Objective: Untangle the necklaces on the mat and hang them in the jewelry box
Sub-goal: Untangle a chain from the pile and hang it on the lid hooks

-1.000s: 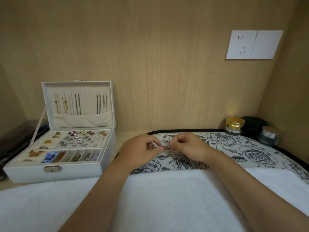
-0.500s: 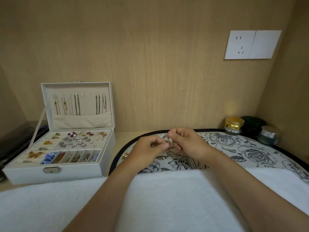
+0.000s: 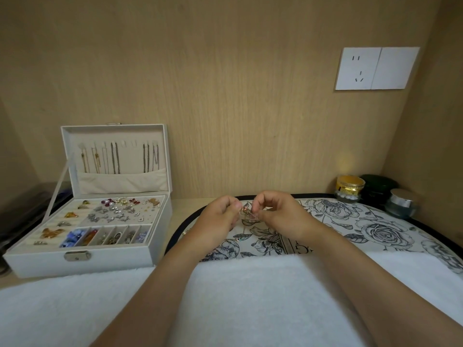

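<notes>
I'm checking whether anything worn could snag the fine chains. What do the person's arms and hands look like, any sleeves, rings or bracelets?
Both forearms are bare up to the frame edge, no sleeves showing. The left hand and right hand show no rings, watch or bracelet that I can see. Fingernails look short and unpainted.

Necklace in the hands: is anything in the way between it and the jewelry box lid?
Nothing visible blocks it. The necklace is pinched between the left hand and right hand above the mat; the jewelry box stands open to the left, across bare tabletop.
</notes>
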Action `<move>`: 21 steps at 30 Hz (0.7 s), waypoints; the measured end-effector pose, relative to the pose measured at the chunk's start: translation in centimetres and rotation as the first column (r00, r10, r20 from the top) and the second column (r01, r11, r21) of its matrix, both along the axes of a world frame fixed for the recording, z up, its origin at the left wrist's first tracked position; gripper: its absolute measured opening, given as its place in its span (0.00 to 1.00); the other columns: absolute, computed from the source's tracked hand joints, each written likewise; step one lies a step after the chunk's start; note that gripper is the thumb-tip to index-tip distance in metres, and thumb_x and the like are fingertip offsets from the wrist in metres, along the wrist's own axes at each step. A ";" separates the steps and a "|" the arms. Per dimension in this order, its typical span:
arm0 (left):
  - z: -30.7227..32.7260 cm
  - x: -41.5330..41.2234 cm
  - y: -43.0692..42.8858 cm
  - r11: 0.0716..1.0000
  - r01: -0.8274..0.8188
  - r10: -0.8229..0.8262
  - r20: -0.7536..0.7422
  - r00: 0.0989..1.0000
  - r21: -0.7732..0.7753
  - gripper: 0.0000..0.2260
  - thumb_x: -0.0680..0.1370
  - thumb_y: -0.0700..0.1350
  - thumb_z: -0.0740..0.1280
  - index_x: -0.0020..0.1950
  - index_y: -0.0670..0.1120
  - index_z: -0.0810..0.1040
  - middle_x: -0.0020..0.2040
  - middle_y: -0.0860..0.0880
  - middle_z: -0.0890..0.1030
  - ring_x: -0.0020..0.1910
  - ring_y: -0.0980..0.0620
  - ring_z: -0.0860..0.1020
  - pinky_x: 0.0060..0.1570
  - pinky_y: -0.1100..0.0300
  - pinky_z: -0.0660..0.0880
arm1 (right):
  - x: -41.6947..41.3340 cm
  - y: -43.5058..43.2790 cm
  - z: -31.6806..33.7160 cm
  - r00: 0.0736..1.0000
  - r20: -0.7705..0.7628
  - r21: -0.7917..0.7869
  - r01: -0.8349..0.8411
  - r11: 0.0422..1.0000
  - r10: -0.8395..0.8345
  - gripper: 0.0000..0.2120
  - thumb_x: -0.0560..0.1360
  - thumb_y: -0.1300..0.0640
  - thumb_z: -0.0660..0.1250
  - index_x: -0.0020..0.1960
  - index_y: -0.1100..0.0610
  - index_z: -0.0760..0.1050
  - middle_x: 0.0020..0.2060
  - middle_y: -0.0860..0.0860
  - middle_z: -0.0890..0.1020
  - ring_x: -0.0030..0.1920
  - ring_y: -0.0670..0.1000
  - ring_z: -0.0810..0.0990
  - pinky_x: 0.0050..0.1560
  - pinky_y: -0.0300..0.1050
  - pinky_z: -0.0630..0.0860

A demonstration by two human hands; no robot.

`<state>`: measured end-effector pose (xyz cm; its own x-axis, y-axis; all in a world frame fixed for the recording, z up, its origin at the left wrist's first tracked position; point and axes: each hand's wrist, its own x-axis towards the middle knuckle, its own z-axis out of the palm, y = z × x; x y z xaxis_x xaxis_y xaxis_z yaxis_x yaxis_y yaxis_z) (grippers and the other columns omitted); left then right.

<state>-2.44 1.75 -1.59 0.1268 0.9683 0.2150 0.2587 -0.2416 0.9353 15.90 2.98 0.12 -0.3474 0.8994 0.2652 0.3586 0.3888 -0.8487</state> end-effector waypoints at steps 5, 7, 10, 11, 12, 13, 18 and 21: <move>-0.3 -0.4 0.1 0.999 0.005 -0.009 -0.075 0.997 -0.046 0.10 0.83 0.46 0.60 0.44 0.50 0.76 0.33 0.55 0.75 0.31 0.58 0.74 0.46 0.49 0.79 | 0.3 0.2 -0.3 0.997 0.056 -0.019 0.062 0.998 -0.061 0.04 0.75 0.63 0.73 0.45 0.56 0.85 0.29 0.39 0.82 0.27 0.40 0.73 0.34 0.34 0.72; -0.4 -0.2 0.0 0.999 0.004 -0.008 -0.102 0.995 -0.042 0.10 0.83 0.47 0.60 0.43 0.50 0.75 0.36 0.53 0.77 0.34 0.56 0.76 0.50 0.47 0.79 | 0.2 0.1 -0.4 0.992 0.110 -0.015 0.066 0.998 -0.064 0.04 0.74 0.61 0.75 0.47 0.54 0.86 0.28 0.36 0.81 0.27 0.39 0.73 0.34 0.34 0.73; -0.4 -0.1 -0.1 1.000 -0.007 0.006 -0.117 0.993 -0.016 0.10 0.83 0.46 0.60 0.43 0.50 0.76 0.41 0.51 0.82 0.40 0.55 0.80 0.53 0.52 0.79 | 0.2 0.3 -0.5 0.986 0.154 -0.015 0.064 0.998 -0.060 0.04 0.73 0.59 0.76 0.45 0.51 0.86 0.34 0.41 0.85 0.31 0.42 0.76 0.37 0.40 0.77; -0.3 0.1 -0.2 1.000 -0.002 0.000 -0.082 0.997 -0.026 0.10 0.83 0.45 0.60 0.44 0.49 0.76 0.41 0.51 0.83 0.42 0.55 0.82 0.52 0.56 0.79 | 0.2 0.3 -0.6 0.988 0.148 -0.005 0.054 0.999 -0.053 0.05 0.73 0.60 0.75 0.45 0.51 0.86 0.35 0.41 0.85 0.29 0.41 0.74 0.35 0.39 0.75; -0.3 0.2 -0.2 0.999 0.010 -0.011 -0.024 1.000 -0.049 0.09 0.83 0.44 0.59 0.45 0.47 0.76 0.41 0.50 0.83 0.42 0.54 0.83 0.52 0.57 0.79 | 0.3 0.3 -0.6 0.991 0.130 0.009 0.039 0.999 -0.040 0.06 0.73 0.61 0.75 0.45 0.51 0.85 0.37 0.41 0.84 0.28 0.41 0.72 0.35 0.38 0.72; -0.3 0.3 -0.2 0.997 0.025 -0.022 0.037 0.999 -0.073 0.09 0.84 0.43 0.59 0.46 0.46 0.76 0.40 0.48 0.83 0.42 0.53 0.84 0.51 0.57 0.80 | 0.3 0.4 -0.6 0.994 0.108 0.012 0.031 0.999 -0.032 0.06 0.73 0.62 0.74 0.45 0.51 0.84 0.38 0.43 0.84 0.28 0.41 0.71 0.35 0.37 0.71; 0.0 0.2 -0.5 0.996 0.032 -0.027 0.061 0.998 -0.082 0.09 0.83 0.43 0.60 0.45 0.45 0.76 0.33 0.51 0.79 0.31 0.54 0.77 0.36 0.61 0.76 | 0.3 0.4 -0.6 0.998 0.062 0.009 -0.019 1.000 0.019 0.05 0.76 0.60 0.72 0.49 0.52 0.84 0.38 0.47 0.83 0.38 0.40 0.80 0.45 0.37 0.75; 0.2 0.2 -0.6 0.996 0.039 -0.034 0.072 0.997 -0.076 0.08 0.83 0.43 0.61 0.45 0.45 0.77 0.32 0.52 0.79 0.30 0.55 0.76 0.30 0.67 0.72 | 0.1 0.0 -0.4 0.998 0.005 -0.045 -0.065 0.997 0.065 0.05 0.78 0.55 0.70 0.50 0.52 0.85 0.44 0.50 0.87 0.49 0.46 0.85 0.55 0.42 0.78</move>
<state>-2.29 1.18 -1.42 0.1496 0.9774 0.1491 0.1833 -0.1756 0.9673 16.02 3.03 -0.30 -0.4070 0.8860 0.2224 0.3391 0.3726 -0.8638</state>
